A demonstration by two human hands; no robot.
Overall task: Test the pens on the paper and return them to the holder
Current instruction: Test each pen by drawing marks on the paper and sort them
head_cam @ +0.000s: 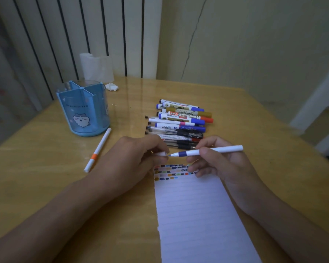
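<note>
Head view. A wooden table (46, 186) is seen, w/ its far edge against a radiator and wall and its right edge running diagonally down to the right. Bare tabletop is left at the front left and to the right of the paper (194, 215). The lined paper lies at centre, running off the bottom of the frame; its top edge is covered w/ rows of small colour swatches (173, 170).

Both forearms are brought in from the bottom corners, meeting just above the paper's top edge. A white cap (162, 153) is pinched by the left hand (133, 160), fingers curled round it. A white pen w/ blue band (207, 151) is gripped by the right hand (222, 164) betw. thumb and fingers, held approx. level, tip pointing left, very close to the cap; whether they touch cannot be told.

A blue holder (83, 109), divided into compartments, stands at the left rear; no pens are seen sticking out of it. A white pen w/ orange band (97, 150) lies just beside its base. A pile of markers and pens (180, 121) lies behind the hands. A tissue roll (96, 67) and a crumpled tissue (111, 86) sit at the far edge.
</note>
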